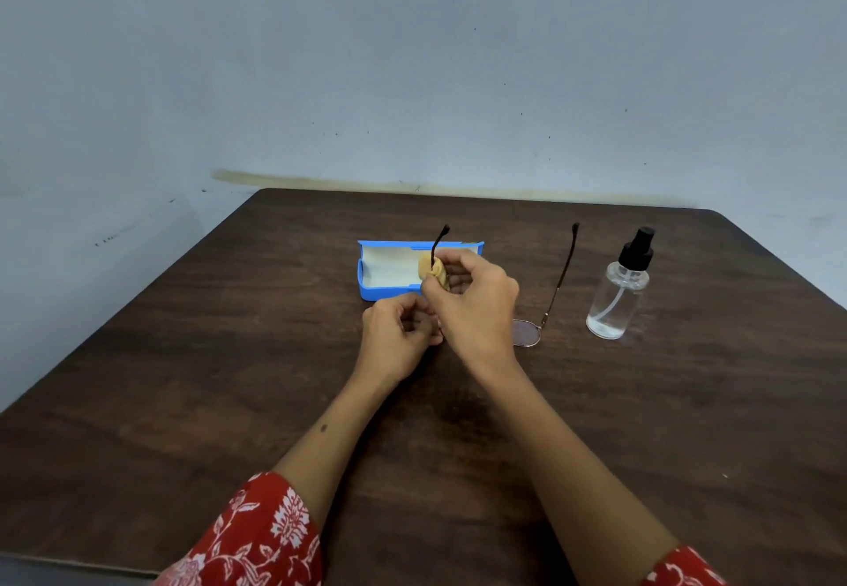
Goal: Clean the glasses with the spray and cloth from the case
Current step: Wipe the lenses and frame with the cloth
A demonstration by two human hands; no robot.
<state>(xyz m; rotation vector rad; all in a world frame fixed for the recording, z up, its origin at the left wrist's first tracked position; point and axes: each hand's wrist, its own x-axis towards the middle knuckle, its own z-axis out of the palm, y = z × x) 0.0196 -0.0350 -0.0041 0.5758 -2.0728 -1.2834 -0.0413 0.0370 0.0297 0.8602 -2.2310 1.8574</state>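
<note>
Glasses (527, 331) upright on table (229, 379), both temple arms pointing away toward wall.

table (229, 402): bears all | case (389, 271): centre, toward back, open | glasses (527, 332): right of case, front of it, temples pointing back | spray (618, 287): right of glasses, upright | hands (472, 301): before case, cloth (433, 269) over left temple

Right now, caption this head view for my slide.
Right hand rubs cloth along glasses temple; left hand steadies frame.
</note>
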